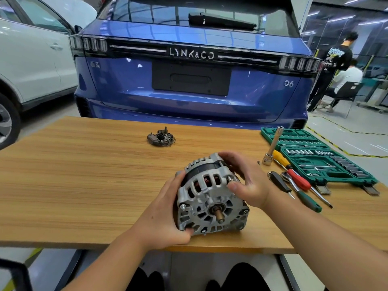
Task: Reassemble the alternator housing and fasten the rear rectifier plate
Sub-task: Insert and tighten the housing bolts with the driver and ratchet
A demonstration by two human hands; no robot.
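Both my hands grip the alternator (210,196) on the tabletop (84,175) — left hand (165,217) near, right hand (245,177) far — rectifier plate (161,137) lies beyond.

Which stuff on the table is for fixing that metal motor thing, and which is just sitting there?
For the job:
alternator, held by the left hand and right hand
rectifier plate
socket set
ratchet
screwdrivers

Just around:
blue car
white car
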